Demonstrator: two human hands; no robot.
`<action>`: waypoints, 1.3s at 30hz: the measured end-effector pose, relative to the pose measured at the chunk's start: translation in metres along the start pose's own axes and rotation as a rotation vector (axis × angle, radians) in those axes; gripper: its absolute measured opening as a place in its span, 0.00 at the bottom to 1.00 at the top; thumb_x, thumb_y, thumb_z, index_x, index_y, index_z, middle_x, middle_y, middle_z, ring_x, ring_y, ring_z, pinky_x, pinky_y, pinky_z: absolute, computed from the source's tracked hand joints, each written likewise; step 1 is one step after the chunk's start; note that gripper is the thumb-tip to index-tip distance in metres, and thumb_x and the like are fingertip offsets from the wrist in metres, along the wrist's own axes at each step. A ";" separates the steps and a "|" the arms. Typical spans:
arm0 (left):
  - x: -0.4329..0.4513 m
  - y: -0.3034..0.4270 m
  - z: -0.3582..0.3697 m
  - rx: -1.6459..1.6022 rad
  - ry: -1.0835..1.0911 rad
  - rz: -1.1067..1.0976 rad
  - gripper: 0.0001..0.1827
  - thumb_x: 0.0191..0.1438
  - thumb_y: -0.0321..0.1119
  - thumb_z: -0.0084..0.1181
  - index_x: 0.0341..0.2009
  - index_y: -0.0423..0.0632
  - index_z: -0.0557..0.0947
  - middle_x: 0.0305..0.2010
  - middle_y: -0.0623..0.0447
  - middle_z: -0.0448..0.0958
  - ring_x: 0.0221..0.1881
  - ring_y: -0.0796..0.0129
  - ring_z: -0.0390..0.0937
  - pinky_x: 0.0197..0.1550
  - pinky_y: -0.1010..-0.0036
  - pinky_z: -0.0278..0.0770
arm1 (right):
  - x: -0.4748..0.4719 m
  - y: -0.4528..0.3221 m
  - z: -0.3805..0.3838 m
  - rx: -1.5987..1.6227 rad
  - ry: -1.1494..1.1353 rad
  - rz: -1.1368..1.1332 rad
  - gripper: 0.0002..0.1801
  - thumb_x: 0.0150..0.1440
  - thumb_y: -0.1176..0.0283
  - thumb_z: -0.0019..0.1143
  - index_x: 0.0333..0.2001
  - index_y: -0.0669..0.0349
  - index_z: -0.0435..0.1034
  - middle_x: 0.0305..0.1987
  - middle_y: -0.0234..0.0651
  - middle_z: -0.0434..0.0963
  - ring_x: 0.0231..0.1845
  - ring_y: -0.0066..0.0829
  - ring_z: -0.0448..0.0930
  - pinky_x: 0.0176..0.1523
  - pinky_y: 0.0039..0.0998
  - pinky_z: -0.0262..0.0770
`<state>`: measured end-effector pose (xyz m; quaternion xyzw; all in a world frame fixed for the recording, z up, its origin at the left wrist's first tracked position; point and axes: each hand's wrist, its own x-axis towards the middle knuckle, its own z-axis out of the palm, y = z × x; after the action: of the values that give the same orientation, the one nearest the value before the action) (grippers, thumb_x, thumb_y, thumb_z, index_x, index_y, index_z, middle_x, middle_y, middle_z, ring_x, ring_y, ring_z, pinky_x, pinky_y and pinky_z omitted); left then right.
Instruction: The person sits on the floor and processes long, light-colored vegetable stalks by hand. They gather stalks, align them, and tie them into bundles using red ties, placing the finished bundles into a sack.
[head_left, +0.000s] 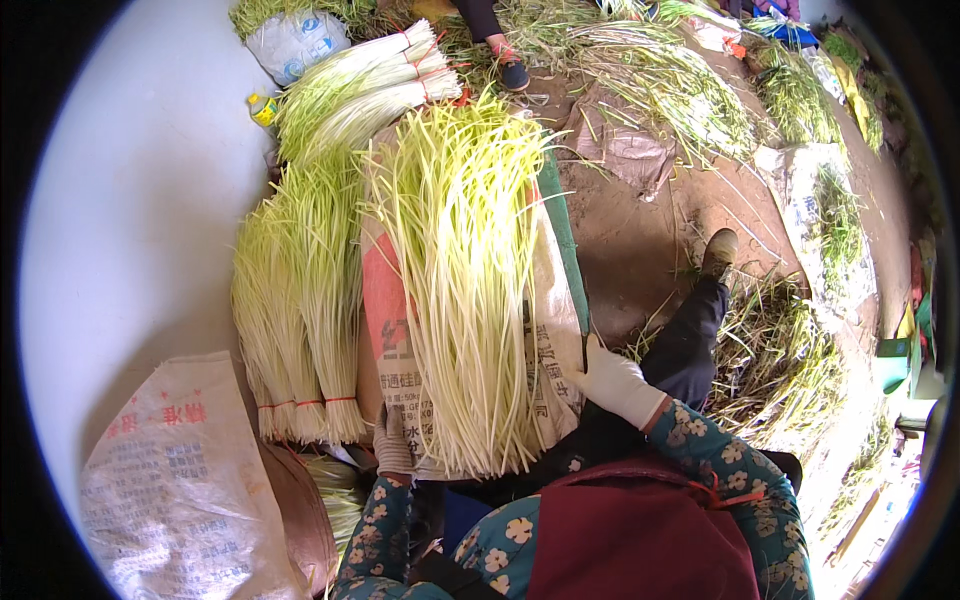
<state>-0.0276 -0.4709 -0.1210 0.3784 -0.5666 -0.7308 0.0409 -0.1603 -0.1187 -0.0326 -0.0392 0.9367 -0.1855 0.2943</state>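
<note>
In front of me a loose pile of pale yellow-green garlic chives (472, 300) lies lengthwise, white stem ends towards me. Under it is a printed woven sack (562, 375) spread over a support. My left hand (393, 444), in a striped knit glove, holds the sack's near left edge. On the right edge is my right hand (616, 379), in a white glove, its thumb on top and its other fingers partly hidden. Bundles of the same stalks (330, 352), tied with red bands, stand or lean left of the pile. More tied bundles (390, 86) lie at the far left.
A white wall (150, 187) rises on the left, with a white woven sack (180, 480) before it. Heaps of leafy trimmings (780, 352) cover the floor at right. Another person's shoe (514, 75) shows beyond the pile. A yellow container (262, 109) is by the wall.
</note>
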 end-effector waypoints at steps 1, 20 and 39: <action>0.001 0.000 0.003 -0.005 0.023 -0.022 0.29 0.57 0.42 0.53 0.58 0.38 0.65 0.49 0.46 0.73 0.42 0.65 0.75 0.42 0.73 0.76 | 0.001 0.001 0.006 0.095 -0.054 0.024 0.42 0.52 0.53 0.52 0.56 0.81 0.54 0.36 0.56 0.76 0.36 0.48 0.80 0.40 0.40 0.76; 0.031 0.021 0.042 0.045 0.112 0.046 0.22 0.54 0.41 0.57 0.46 0.36 0.73 0.41 0.49 0.75 0.37 0.66 0.72 0.40 0.70 0.72 | 0.040 0.021 0.023 0.186 0.267 -0.118 0.45 0.49 0.63 0.58 0.59 0.83 0.46 0.41 0.61 0.73 0.43 0.51 0.77 0.45 0.41 0.74; -0.013 0.072 0.130 0.143 -0.458 0.145 0.37 0.49 0.29 0.60 0.62 0.40 0.58 0.55 0.44 0.68 0.53 0.61 0.69 0.53 0.71 0.70 | -0.008 -0.033 0.010 0.106 -0.188 -0.255 0.23 0.54 0.56 0.48 0.41 0.66 0.70 0.40 0.50 0.76 0.42 0.50 0.76 0.48 0.40 0.71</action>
<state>-0.1230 -0.3866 -0.0437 0.1632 -0.6372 -0.7506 -0.0633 -0.1489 -0.1508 -0.0237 -0.1595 0.8815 -0.2659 0.3562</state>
